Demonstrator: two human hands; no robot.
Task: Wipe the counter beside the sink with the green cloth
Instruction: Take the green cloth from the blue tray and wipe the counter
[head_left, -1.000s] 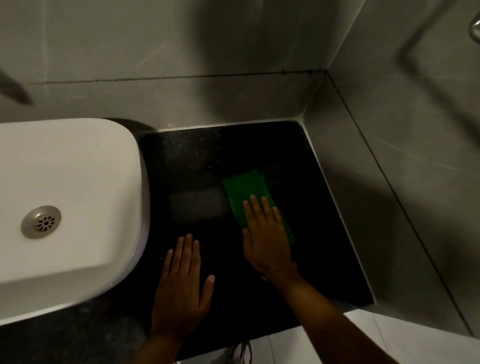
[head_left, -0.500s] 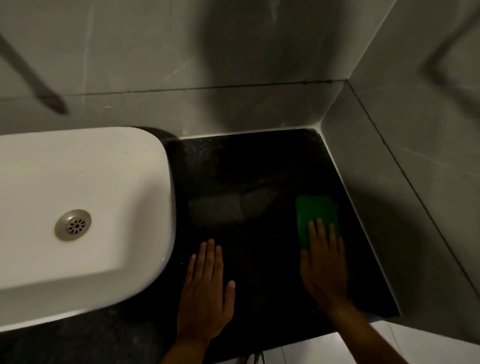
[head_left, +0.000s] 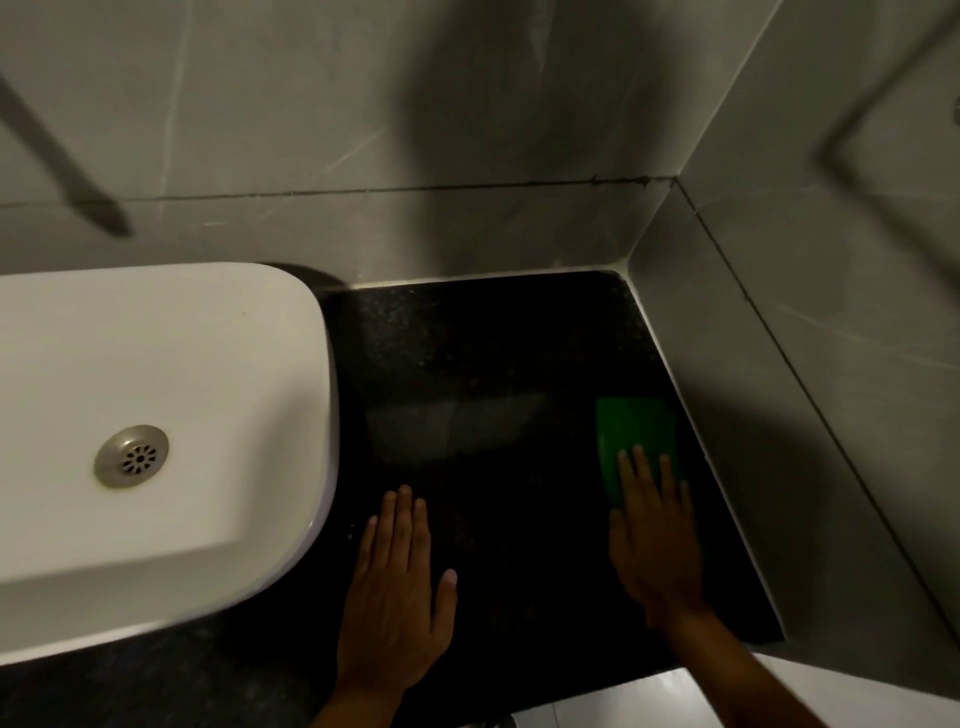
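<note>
A folded green cloth (head_left: 631, 434) lies flat on the black counter (head_left: 493, 364), close to the right wall. My right hand (head_left: 657, 540) presses flat on the cloth's near half, fingers spread over it. My left hand (head_left: 397, 597) rests palm down on the bare counter near the front edge, just right of the white sink (head_left: 156, 415), holding nothing.
The sink has a metal drain (head_left: 131, 455) and overhangs the counter's left side. Grey tiled walls (head_left: 519, 130) close the counter at the back and on the right. A pale floor shows below the front edge at bottom right.
My right hand slid the green cloth from the middle of the counter to its right side by the wall. My left hand stayed flat in place.
</note>
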